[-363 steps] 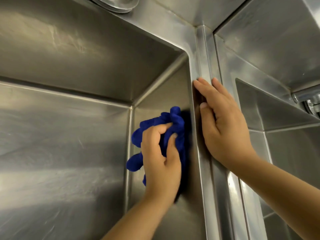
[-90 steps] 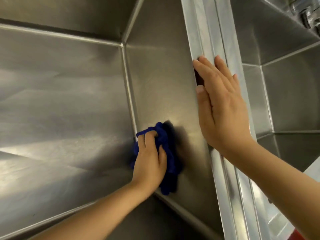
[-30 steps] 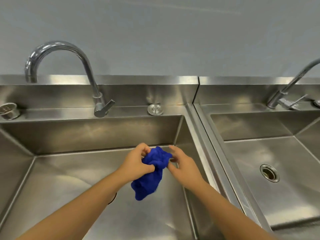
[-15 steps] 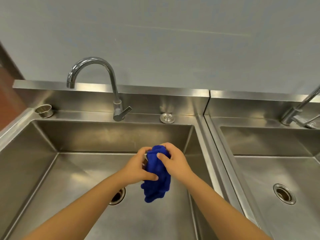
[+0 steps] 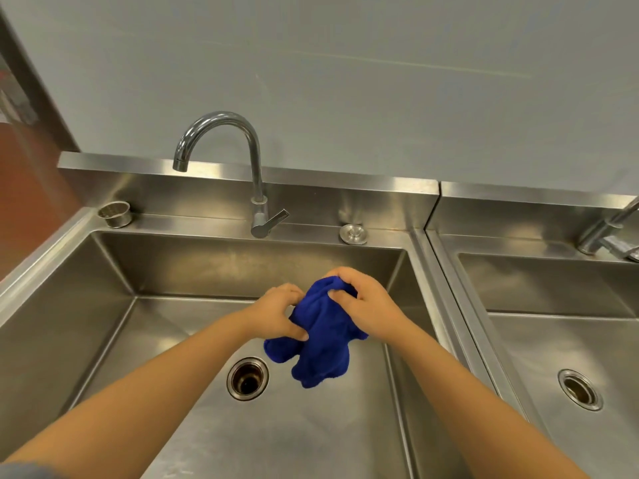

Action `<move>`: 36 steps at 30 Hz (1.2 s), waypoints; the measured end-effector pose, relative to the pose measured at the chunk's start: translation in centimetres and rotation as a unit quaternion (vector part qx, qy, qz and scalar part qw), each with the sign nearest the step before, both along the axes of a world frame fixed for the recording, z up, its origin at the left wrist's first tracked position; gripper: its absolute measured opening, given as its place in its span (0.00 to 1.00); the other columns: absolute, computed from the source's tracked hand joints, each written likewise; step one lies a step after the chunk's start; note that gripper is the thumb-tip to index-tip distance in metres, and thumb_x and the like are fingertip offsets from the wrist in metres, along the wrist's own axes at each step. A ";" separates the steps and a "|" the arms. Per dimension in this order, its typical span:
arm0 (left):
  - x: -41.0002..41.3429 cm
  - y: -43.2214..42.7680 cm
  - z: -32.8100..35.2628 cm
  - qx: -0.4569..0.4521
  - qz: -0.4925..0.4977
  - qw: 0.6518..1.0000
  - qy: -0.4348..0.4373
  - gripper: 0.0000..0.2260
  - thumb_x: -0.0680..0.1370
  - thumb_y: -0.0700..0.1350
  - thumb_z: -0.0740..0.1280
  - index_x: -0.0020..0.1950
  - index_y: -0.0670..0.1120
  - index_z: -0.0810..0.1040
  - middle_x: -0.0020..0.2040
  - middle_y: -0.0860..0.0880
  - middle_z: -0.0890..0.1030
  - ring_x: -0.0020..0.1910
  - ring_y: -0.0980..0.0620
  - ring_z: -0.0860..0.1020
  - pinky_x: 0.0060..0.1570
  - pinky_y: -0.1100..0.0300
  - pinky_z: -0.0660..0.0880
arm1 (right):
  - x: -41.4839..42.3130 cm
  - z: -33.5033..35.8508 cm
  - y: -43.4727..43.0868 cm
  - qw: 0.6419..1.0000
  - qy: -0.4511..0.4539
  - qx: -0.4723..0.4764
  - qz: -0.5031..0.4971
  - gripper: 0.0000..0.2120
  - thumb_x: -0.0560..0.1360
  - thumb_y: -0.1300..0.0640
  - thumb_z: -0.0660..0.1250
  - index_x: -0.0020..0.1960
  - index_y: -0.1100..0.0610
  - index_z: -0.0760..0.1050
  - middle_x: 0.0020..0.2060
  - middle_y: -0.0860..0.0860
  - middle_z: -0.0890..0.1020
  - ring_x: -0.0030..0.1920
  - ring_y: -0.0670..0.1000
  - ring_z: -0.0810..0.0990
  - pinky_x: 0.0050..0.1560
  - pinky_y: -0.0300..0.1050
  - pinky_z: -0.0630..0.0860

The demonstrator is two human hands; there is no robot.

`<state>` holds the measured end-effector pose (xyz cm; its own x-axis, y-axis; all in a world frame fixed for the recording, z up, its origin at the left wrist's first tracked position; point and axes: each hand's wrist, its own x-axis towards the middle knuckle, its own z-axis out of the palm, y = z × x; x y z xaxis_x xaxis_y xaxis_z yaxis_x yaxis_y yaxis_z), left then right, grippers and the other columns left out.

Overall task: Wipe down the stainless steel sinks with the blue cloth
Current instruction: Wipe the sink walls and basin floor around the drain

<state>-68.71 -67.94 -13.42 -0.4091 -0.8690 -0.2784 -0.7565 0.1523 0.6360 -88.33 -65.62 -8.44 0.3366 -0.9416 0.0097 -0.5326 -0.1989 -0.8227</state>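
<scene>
Blue cloth (image 5: 321, 337) hangs bunched in the air over the left sink (image 5: 103, 305), just right of its drain (image 5: 247, 378). We pinch its left side with our left hand (image 5: 276, 314) and curl our right hand (image 5: 366, 305) round its top. The right sink (image 5: 553, 288) adjoins.

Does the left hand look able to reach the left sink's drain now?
Probably yes: the drain lies uncovered below the left hand, nothing between them, though that hand grips the blue cloth.

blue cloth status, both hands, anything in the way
Hands: left hand and right hand both grip the blue cloth. Cloth bunched, held above the left sink, off the steel. Open drain below, faucet behind, neither blocking.
</scene>
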 end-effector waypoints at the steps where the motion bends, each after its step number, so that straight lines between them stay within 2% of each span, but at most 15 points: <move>1: -0.1 0.2 0.0 0.003 0.003 1.000 0.015 0.16 0.71 0.46 0.74 0.57 0.45 0.77 0.57 0.47 0.77 0.57 0.48 0.74 0.58 0.51 0.73 | -0.1 -0.1 0.1 1.000 -0.008 -0.001 -0.013 0.12 0.79 0.62 0.60 0.53 0.46 0.76 0.49 0.47 0.81 0.52 0.47 0.78 0.57 0.51 0.75; 3: -0.3 0.4 -0.3 -0.010 0.021 0.999 0.028 0.08 0.75 0.45 0.71 0.51 0.45 0.75 0.47 0.47 0.79 0.46 0.48 0.77 0.47 0.55 0.75 | -0.3 -0.4 0.1 0.999 -0.003 -0.011 -0.043 0.11 0.79 0.62 0.61 0.54 0.48 0.76 0.49 0.46 0.81 0.52 0.47 0.78 0.56 0.49 0.76; 4: -0.3 0.5 -0.4 -0.026 0.034 0.999 0.024 0.06 0.76 0.44 0.70 0.46 0.47 0.73 0.42 0.49 0.77 0.42 0.50 0.75 0.42 0.60 0.72 | -0.4 -0.6 0.1 0.998 0.011 -0.016 -0.058 0.10 0.79 0.61 0.61 0.54 0.48 0.76 0.48 0.46 0.81 0.52 0.47 0.78 0.56 0.48 0.76; 6: -0.4 0.7 -0.8 -0.054 0.060 0.997 0.017 0.09 0.77 0.45 0.68 0.41 0.51 0.69 0.38 0.53 0.73 0.37 0.55 0.71 0.36 0.64 0.67 | -0.7 -1.0 0.2 0.995 0.045 -0.018 -0.086 0.10 0.80 0.60 0.60 0.56 0.49 0.76 0.48 0.46 0.81 0.51 0.48 0.78 0.54 0.47 0.76; 11: -0.3 0.7 -0.3 -0.044 0.080 0.995 0.038 0.06 0.79 0.48 0.66 0.47 0.47 0.73 0.42 0.49 0.77 0.41 0.53 0.74 0.39 0.65 0.69 | -1.5 -2.0 0.8 0.986 0.067 -0.005 -0.149 0.09 0.80 0.61 0.58 0.56 0.53 0.74 0.45 0.50 0.81 0.47 0.50 0.79 0.49 0.46 0.77; 13: -0.6 0.9 0.3 -0.023 0.068 0.996 0.056 0.08 0.80 0.48 0.64 0.46 0.45 0.75 0.42 0.47 0.77 0.41 0.52 0.74 0.41 0.62 0.69 | -1.7 -2.3 0.9 0.983 0.063 0.001 -0.171 0.08 0.80 0.60 0.58 0.55 0.54 0.74 0.44 0.51 0.81 0.46 0.51 0.79 0.48 0.47 0.78; 17: -0.7 1.5 1.2 0.011 0.059 0.994 0.091 0.10 0.81 0.48 0.62 0.41 0.48 0.73 0.40 0.48 0.76 0.40 0.53 0.74 0.44 0.60 0.70 | -1.7 -2.8 1.1 0.978 0.072 -0.005 -0.196 0.08 0.81 0.58 0.59 0.57 0.53 0.73 0.45 0.49 0.80 0.47 0.49 0.79 0.46 0.41 0.75; 19: -0.7 1.8 1.4 0.037 0.064 0.990 0.124 0.09 0.81 0.47 0.63 0.42 0.47 0.73 0.42 0.48 0.77 0.42 0.53 0.75 0.44 0.60 0.71 | -1.5 -2.8 1.2 0.976 0.077 -0.005 -0.206 0.11 0.80 0.56 0.60 0.62 0.53 0.71 0.50 0.49 0.80 0.50 0.49 0.79 0.47 0.40 0.73; 22: -0.6 2.1 1.7 0.057 0.072 0.984 0.152 0.06 0.80 0.46 0.63 0.45 0.46 0.74 0.45 0.47 0.77 0.44 0.52 0.75 0.45 0.61 0.71 | -1.2 -2.8 1.2 0.974 0.081 0.021 -0.210 0.23 0.79 0.54 0.63 0.72 0.56 0.63 0.62 0.51 0.76 0.59 0.50 0.77 0.54 0.42 0.73; 26: -0.2 2.3 1.4 0.050 0.090 0.980 0.169 0.05 0.79 0.46 0.67 0.51 0.46 0.74 0.48 0.47 0.79 0.47 0.50 0.77 0.49 0.58 0.73 | -0.8 -3.0 1.7 0.984 0.061 0.071 -0.153 0.33 0.77 0.55 0.66 0.76 0.56 0.54 0.70 0.53 0.70 0.67 0.53 0.71 0.63 0.47 0.70; 29: 0.0 2.6 1.6 0.057 0.119 0.971 0.200 0.08 0.78 0.45 0.67 0.55 0.47 0.73 0.50 0.48 0.79 0.49 0.51 0.78 0.50 0.59 0.75 | -0.4 -3.2 2.3 0.987 0.031 0.141 -0.067 0.36 0.76 0.52 0.69 0.76 0.55 0.55 0.71 0.52 0.69 0.70 0.52 0.68 0.65 0.45 0.67; 31: 0.1 2.8 2.1 0.082 0.122 0.960 0.240 0.08 0.78 0.44 0.68 0.56 0.47 0.73 0.52 0.47 0.80 0.49 0.51 0.79 0.48 0.61 0.77 | 0.0 -3.4 2.7 0.986 0.027 0.165 -0.017 0.40 0.72 0.48 0.72 0.76 0.55 0.55 0.71 0.49 0.68 0.71 0.50 0.66 0.67 0.46 0.66; 32: 0.0 3.0 2.3 0.101 0.120 0.951 0.267 0.10 0.78 0.43 0.68 0.57 0.46 0.73 0.53 0.45 0.80 0.49 0.50 0.80 0.48 0.60 0.78 | 0.2 -3.5 2.9 0.987 0.021 0.162 0.002 0.40 0.71 0.47 0.73 0.75 0.54 0.57 0.70 0.46 0.68 0.70 0.48 0.67 0.67 0.45 0.67; 34: 0.0 3.1 2.6 0.137 0.114 0.933 0.314 0.13 0.77 0.41 0.69 0.60 0.43 0.72 0.55 0.42 0.80 0.51 0.47 0.81 0.50 0.57 0.79 | 0.9 -3.4 3.4 0.987 -0.006 0.155 0.030 0.32 0.70 0.50 0.75 0.68 0.48 0.63 0.63 0.42 0.74 0.61 0.44 0.75 0.59 0.40 0.74; 36: 0.0 3.1 2.7 0.160 0.109 0.920 0.341 0.16 0.75 0.40 0.71 0.60 0.41 0.72 0.55 0.41 0.80 0.53 0.45 0.80 0.52 0.53 0.79 | 1.7 -3.8 3.7 0.989 -0.046 0.142 0.021 0.25 0.70 0.55 0.76 0.62 0.49 0.68 0.55 0.45 0.80 0.53 0.46 0.80 0.52 0.41 0.78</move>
<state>-68.75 -64.80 -10.76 -0.4089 -0.8695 -0.2771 -0.1554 -0.2328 0.9600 -86.66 -61.92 -12.23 0.3860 -0.8958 -0.2204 -0.4498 0.0258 -0.8928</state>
